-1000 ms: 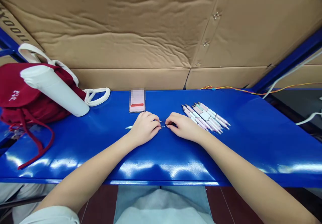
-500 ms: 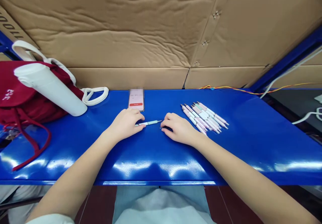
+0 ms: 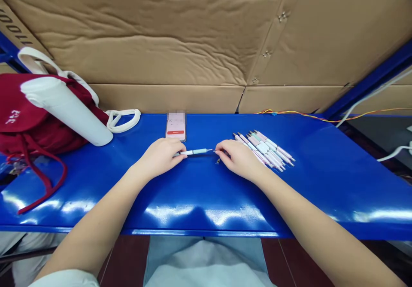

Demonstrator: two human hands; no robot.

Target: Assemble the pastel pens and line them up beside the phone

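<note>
Head view: left hand palm-down around pen

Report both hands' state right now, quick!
Left hand: closed, holding a pen.
Right hand: curled near the pen's tip; whether it pinches something small cannot be told.

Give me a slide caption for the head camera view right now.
Left hand holds a pen pointing toward the right hand; more pens lie on a blue table.

Creased cardboard wall; glossy blue table; dark-red tiled floor.
</note>
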